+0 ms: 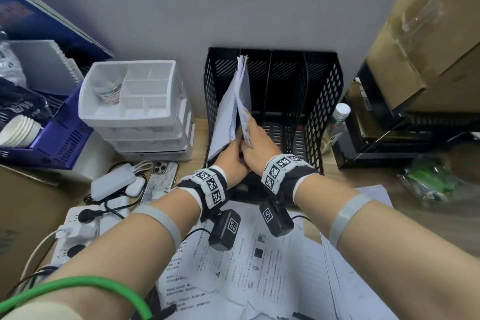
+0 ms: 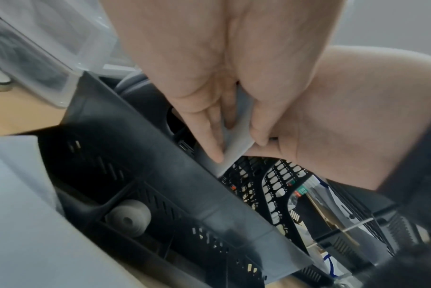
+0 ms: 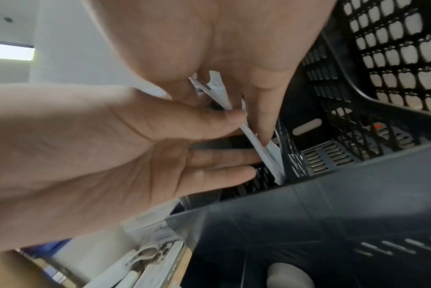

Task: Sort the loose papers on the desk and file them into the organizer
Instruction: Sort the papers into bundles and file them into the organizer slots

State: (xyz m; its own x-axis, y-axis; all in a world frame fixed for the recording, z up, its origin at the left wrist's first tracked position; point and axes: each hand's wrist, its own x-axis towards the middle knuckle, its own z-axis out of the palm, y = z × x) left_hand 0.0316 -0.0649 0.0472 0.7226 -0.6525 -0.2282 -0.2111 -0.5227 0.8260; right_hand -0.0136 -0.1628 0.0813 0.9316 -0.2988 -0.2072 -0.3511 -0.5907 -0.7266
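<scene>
A black mesh file organizer (image 1: pixel 324 101) stands against the wall. White papers (image 1: pixel 242 86) stand in its leftmost compartment, split into a sheaf leaning left (image 1: pixel 223 117) and an upright sheaf. My left hand (image 1: pixel 235 145) pinches the lower edge of the papers (image 2: pixel 236 140) between fingers and thumb. My right hand (image 1: pixel 249 125) grips the upright sheaf (image 3: pixel 219 87), its fingers (image 3: pixel 261 120) lying along the right face. The two hands touch at the compartment's mouth. Loose printed sheets (image 1: pixel 259 267) lie on the desk under my forearms, with another stack (image 1: pixel 363 267) to the right.
A white drawer unit (image 1: pixel 137 101) stands left of the organizer, with a phone (image 1: pixel 159 182), power bank (image 1: pixel 111 184) and power strip (image 1: pixel 78 231) in front. A bottle (image 1: pixel 337 122) and cardboard boxes (image 1: pixel 428 34) crowd the right. The organizer's other compartments hold nothing.
</scene>
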